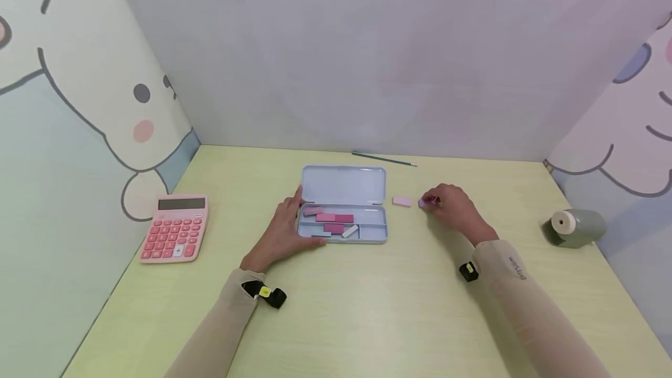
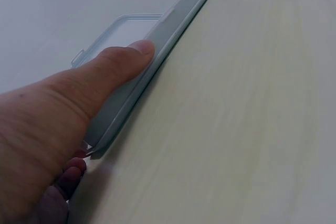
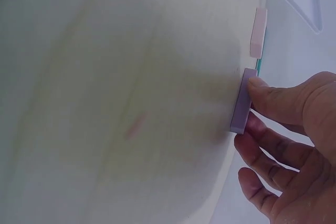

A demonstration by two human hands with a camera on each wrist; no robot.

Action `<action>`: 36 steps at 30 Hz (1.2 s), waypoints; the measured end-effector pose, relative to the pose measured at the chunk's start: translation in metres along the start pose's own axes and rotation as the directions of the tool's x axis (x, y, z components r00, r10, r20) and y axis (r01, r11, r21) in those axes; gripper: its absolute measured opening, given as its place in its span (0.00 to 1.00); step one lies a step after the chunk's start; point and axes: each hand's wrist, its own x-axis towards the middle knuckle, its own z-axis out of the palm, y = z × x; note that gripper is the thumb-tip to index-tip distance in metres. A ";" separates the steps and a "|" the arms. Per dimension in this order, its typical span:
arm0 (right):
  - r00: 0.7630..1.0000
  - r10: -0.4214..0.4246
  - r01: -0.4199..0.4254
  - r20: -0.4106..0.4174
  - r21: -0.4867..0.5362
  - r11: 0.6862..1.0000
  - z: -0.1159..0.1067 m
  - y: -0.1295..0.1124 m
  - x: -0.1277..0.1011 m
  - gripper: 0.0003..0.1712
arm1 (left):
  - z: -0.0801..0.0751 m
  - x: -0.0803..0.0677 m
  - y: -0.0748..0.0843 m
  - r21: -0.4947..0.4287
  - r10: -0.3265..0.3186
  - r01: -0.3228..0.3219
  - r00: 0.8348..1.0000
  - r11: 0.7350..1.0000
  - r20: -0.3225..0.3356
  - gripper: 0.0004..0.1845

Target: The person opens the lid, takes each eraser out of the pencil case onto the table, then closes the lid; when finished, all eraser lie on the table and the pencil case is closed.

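Observation:
An open light-blue pencil case [image 1: 373, 233] lies on the table with its lid [image 1: 343, 184] tipped back. My left hand [image 1: 286, 229] grips its left end, the thumb along the front wall and the fingers round the far side. Inside are several pink and magenta blocks [image 1: 334, 228] and a small white stick [image 1: 350, 231]. To the right of the case, my right hand [image 1: 455, 209] pinches a small purple rectangular block [image 3: 243, 101] between thumb and fingers, at the tabletop. A pale pink block [image 1: 402, 201] lies between that hand and the case.
A pink calculator [image 1: 175, 228] is at the left of the table. Behind the case lies a dark green pencil [image 1: 384, 158] near the wall. Toward the right edge sits a grey-green cylindrical object [image 1: 580, 227] with a cream end. Patterned panels stand on both sides.

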 end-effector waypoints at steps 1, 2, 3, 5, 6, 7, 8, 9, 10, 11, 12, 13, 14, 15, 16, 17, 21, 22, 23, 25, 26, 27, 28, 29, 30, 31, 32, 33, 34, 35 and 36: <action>1.000 -0.001 0.001 0.001 0.001 1.000 0.000 0.000 0.000 0.09 | 0.000 0.000 0.000 0.000 0.002 -0.002 1.000 1.000 -0.001 0.76; 1.000 -0.002 0.002 0.000 0.002 1.000 0.001 0.000 0.000 0.09 | 0.000 0.000 -0.001 0.000 0.006 -0.006 1.000 1.000 -0.002 0.76; 1.000 -0.003 0.003 -0.004 0.002 1.000 0.001 0.001 0.000 0.09 | 0.001 0.000 -0.001 -0.002 0.007 -0.007 1.000 1.000 -0.003 0.76; 1.000 -0.012 0.012 -0.021 0.002 1.000 0.002 0.001 0.000 0.09 | 0.001 0.001 -0.002 -0.001 0.010 -0.010 1.000 1.000 -0.003 0.76; 0.999 -0.020 0.020 -0.033 0.004 1.000 0.002 0.000 0.000 0.09 | 0.001 0.001 -0.002 -0.001 0.009 -0.009 1.000 1.000 -0.003 0.76; 0.999 -0.026 0.026 -0.047 0.009 1.000 0.003 -0.001 0.000 0.10 | 0.001 0.000 -0.002 -0.001 0.007 -0.007 1.000 1.000 -0.002 0.76; 0.998 -0.031 0.032 -0.062 0.015 0.999 0.004 -0.003 -0.001 0.10 | 0.001 0.000 -0.002 0.000 0.004 -0.004 1.000 1.000 -0.001 0.76; 0.997 -0.035 0.037 -0.075 0.022 0.999 0.005 -0.005 -0.001 0.10 | 0.002 0.000 -0.002 0.001 0.002 -0.002 1.000 1.000 0.000 0.76; 0.995 -0.038 0.041 -0.087 0.032 0.999 0.006 -0.007 -0.002 0.11 | 0.002 0.000 -0.002 0.004 0.000 0.000 1.000 1.000 0.001 0.76; 0.994 -0.046 0.051 -0.098 0.042 0.998 0.007 -0.010 -0.003 0.11 | 0.002 0.000 -0.003 0.006 -0.001 0.001 1.000 1.000 0.001 0.76; 0.994 -0.046 0.052 -0.103 0.057 0.997 0.008 -0.014 -0.004 0.12 | 0.002 0.000 -0.003 0.006 0.000 0.000 1.000 1.000 0.001 0.76; 0.993 -0.045 0.053 -0.106 0.069 0.996 0.009 -0.018 -0.004 0.12 | 0.002 0.000 -0.003 0.009 0.002 -0.002 1.000 1.000 -0.001 0.76; 0.993 -0.048 0.058 -0.110 0.081 0.995 0.010 -0.023 -0.005 0.12 | 0.002 0.000 -0.003 0.009 0.005 -0.005 1.000 1.000 -0.002 0.76; 0.992 -0.054 0.064 -0.112 0.091 0.994 0.010 -0.028 -0.007 0.13 | 0.002 0.000 -0.003 0.009 0.008 -0.008 1.000 1.000 -0.004 0.76; 0.991 -0.061 0.073 -0.116 0.100 0.992 0.010 -0.033 -0.008 0.13 | 0.002 0.000 -0.003 0.008 0.011 -0.011 1.000 1.000 -0.006 0.76; 0.990 -0.068 0.082 -0.121 0.110 0.991 0.010 -0.039 -0.009 0.13 | 0.002 0.000 -0.003 0.006 0.013 -0.013 1.000 1.000 -0.007 0.76; 0.985 -0.104 0.125 -0.139 0.155 0.980 0.011 -0.062 -0.011 0.13 | 0.002 0.000 -0.003 0.001 0.014 -0.014 1.000 1.000 -0.007 0.76; 0.984 -0.112 0.135 -0.140 0.163 0.977 0.011 -0.068 -0.011 0.13 | 0.002 0.000 -0.003 -0.001 0.013 -0.013 1.000 1.000 -0.006 0.76; 0.983 -0.122 0.145 -0.138 0.171 0.975 0.012 -0.074 -0.011 0.13 | 0.002 0.000 -0.002 -0.002 0.012 -0.012 1.000 1.000 -0.005 0.76; 0.982 -0.142 0.164 -0.125 0.190 0.968 0.014 -0.085 -0.011 0.14 | 0.002 0.000 -0.002 -0.003 0.009 -0.009 1.000 1.000 -0.004 0.76; 0.982 -0.149 0.170 -0.117 0.196 0.966 0.016 -0.090 -0.011 0.13 | 0.002 0.000 -0.002 -0.004 0.008 -0.008 1.000 1.000 -0.004 0.76; 0.982 -0.155 0.175 -0.108 0.203 0.963 0.018 -0.095 -0.010 0.13 | 0.001 0.000 -0.002 -0.004 0.008 -0.008 1.000 1.000 -0.005 0.76; 0.982 -0.159 0.176 -0.098 0.209 0.962 0.020 -0.100 -0.010 0.13 | 0.001 0.000 -0.002 -0.003 0.007 -0.007 1.000 1.000 -0.006 0.76; 0.983 -0.162 0.178 -0.089 0.216 0.960 0.023 -0.104 -0.009 0.12 | 0.001 0.000 -0.002 -0.004 0.008 -0.008 1.000 1.000 -0.007 0.76; 0.983 -0.166 0.179 -0.077 0.223 0.958 0.025 -0.107 -0.008 0.12 | 0.001 0.000 -0.002 -0.003 0.010 -0.010 1.000 1.000 -0.008 0.76; 0.984 -0.165 0.176 -0.065 0.225 0.958 0.028 -0.111 -0.008 0.11 | 0.001 0.000 -0.002 -0.004 0.011 -0.011 1.000 1.000 -0.009 0.76; 0.985 -0.166 0.173 -0.050 0.229 0.958 0.030 -0.114 -0.007 0.11 | 0.001 0.000 -0.002 -0.004 0.012 -0.012 1.000 1.000 -0.009 0.76; 0.985 -0.167 0.171 -0.036 0.230 0.958 0.033 -0.117 -0.007 0.11 | 0.001 0.000 -0.002 -0.003 0.012 -0.013 1.000 1.000 -0.008 0.76; 0.986 -0.164 0.164 -0.019 0.235 0.958 0.035 -0.120 -0.007 0.11 | 0.001 0.000 -0.002 -0.002 0.013 -0.013 1.000 1.000 -0.007 0.76; 0.986 -0.164 0.161 -0.006 0.237 0.958 0.037 -0.123 -0.006 0.11 | 0.001 0.000 -0.002 -0.002 0.013 -0.013 1.000 1.000 -0.006 0.76; 0.986 -0.166 0.160 0.006 0.235 0.959 0.039 -0.126 -0.005 0.11 | 0.001 0.000 -0.002 0.001 0.013 -0.013 1.000 1.000 -0.005 0.76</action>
